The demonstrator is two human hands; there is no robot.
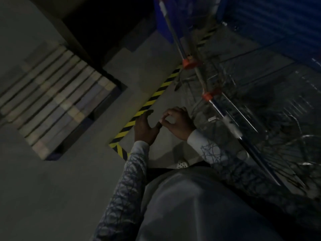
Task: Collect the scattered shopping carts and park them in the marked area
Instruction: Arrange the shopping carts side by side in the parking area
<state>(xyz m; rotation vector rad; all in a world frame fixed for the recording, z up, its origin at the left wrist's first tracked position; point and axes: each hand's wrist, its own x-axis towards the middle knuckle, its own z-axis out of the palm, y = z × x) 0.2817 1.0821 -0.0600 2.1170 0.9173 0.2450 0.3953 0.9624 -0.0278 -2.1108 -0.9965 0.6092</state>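
Observation:
The view is dark, tilted and blurred. Wire shopping carts (243, 105) with orange handle caps stand nested at the right, inside yellow-and-black floor tape (152, 100) that marks a corner near my feet. My left hand (145, 126) hovers over the tape line with fingers spread and holds nothing. My right hand (177, 121) is beside it, left of the nearest cart's handle bar (225, 117), fingers loosely curled and apart from the bar. The two hands nearly touch at the thumbs.
A wooden pallet (57, 103) lies on the grey concrete floor at the left. A blue shutter or wall (278, 23) rises behind the carts at the upper right. A dark recess sits at the top centre.

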